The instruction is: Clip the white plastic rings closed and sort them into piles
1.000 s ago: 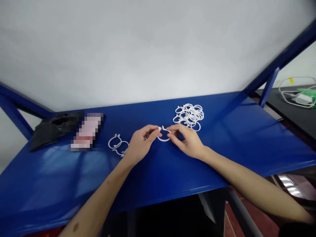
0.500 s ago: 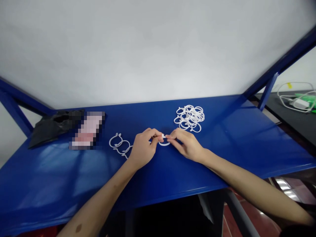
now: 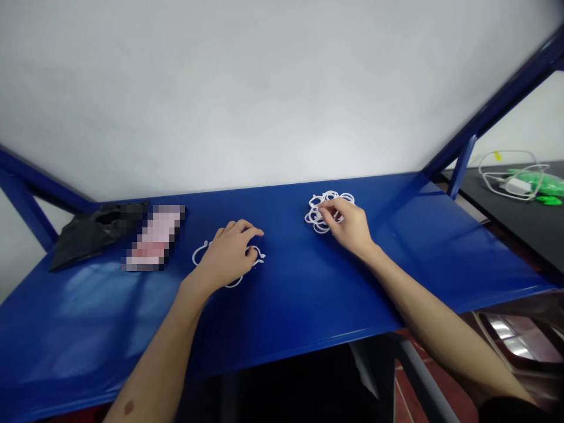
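Observation:
My left hand (image 3: 227, 252) is open over a row of white plastic curtain rings (image 3: 233, 285), fingers spread and palm down, hiding much of the row. The rings are split, with small knobs at their ends. Farther right, my right hand (image 3: 349, 226) reaches into a heap of similar white rings (image 3: 316, 216). Its thumb and forefinger are pinched on a ring at the heap's near side; the fingers partly cover that ring.
Both groups of rings lie on a blue metal shelf (image 3: 291, 317). A black plastic bag (image 3: 81, 238) and a blurred-out pink and white item (image 3: 154, 238) lie at the left. Blue posts flank the shelf. A white cable (image 3: 489, 187) lies on a dark surface to the right.
My hands have parted from the ring they both held in the middle. The left has moved left over the row, its fingers opening; the right has moved up to the heap.

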`<state>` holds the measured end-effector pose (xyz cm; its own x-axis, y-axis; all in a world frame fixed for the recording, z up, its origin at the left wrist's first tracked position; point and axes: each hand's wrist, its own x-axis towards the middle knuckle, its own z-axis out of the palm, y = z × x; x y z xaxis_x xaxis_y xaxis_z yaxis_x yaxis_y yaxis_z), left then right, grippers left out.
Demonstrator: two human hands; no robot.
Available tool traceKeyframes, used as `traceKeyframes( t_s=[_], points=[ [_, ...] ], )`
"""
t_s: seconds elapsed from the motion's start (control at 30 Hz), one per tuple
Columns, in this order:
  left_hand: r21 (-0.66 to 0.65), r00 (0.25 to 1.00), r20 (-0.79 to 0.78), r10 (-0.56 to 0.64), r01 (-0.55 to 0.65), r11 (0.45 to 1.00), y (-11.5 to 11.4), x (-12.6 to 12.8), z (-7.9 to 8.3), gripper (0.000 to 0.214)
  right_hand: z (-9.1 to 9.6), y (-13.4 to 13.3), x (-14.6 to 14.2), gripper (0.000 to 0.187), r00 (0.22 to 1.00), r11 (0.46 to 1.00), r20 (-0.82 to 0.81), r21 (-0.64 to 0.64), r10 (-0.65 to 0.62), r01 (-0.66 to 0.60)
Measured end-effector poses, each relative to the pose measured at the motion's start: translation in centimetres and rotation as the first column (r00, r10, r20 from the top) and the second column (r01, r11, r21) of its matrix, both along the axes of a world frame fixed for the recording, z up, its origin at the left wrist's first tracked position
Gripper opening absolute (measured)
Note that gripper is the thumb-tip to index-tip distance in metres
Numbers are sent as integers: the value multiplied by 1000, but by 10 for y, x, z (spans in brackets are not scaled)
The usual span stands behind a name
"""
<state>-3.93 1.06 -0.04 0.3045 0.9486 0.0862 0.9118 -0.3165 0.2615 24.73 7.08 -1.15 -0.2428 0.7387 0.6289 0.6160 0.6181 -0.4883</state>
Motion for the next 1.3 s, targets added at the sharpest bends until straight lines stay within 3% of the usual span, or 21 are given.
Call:
traceKeyframes(
  t_s=[0.13, 0.27, 0.57, 0.67, 0.77, 0.83, 0.93, 1.07, 1.17, 1.3],
  points=[
    [-73, 1000, -17, -20, 18, 997, 1, -6, -3, 29, -1, 17, 14, 11, 990, 990, -43, -47, -134, 132],
    [-42, 1000, -20, -19, 19, 999, 3, -3, -5, 15, -9, 25, 18, 13, 977, 975, 22, -59, -212, 213],
    [44, 998, 45, 36, -38, 998, 4, 8, -3, 14, -10, 24, 18, 21, 968, 972, 93, 1, -233, 233],
    [90, 995, 71, 66, -72, 993, 3, 14, -2, 13, -2, 13, 11, 21, 976, 980, 105, 73, -191, 184],
    [171, 989, 133, 68, -91, 981, 0, 22, -4, 13, 4, -4, -1, 20, 992, 994, 105, 92, -70, 60],
    [234, 982, 177, 62, -104, 967, -3, 29, -7, 13, 6, -17, -11, 21, 991, 996, 110, 40, 77, -82],
    [307, 973, 224, 57, -126, 943, -7, 39, -11, 15, 6, -35, -24, 27, 952, 952, 91, -119, 292, -281],
    [339, 955, 298, 16, -121, 933, -12, 48, -14, 15, 0, -47, -34, 29, 930, 890, -41, -276, 365, -362],
    [260, 915, 404, 11, -126, 957, -15, 52, -12, 12, -3, -46, -35, 19, 940, 900, -100, -272, 327, -342],
    [-28, 797, 599, 84, -83, 996, -16, 53, -3, 15, -4, -44, -33, 14, 946, 915, -111, -241, 305, -323]
  ],
)
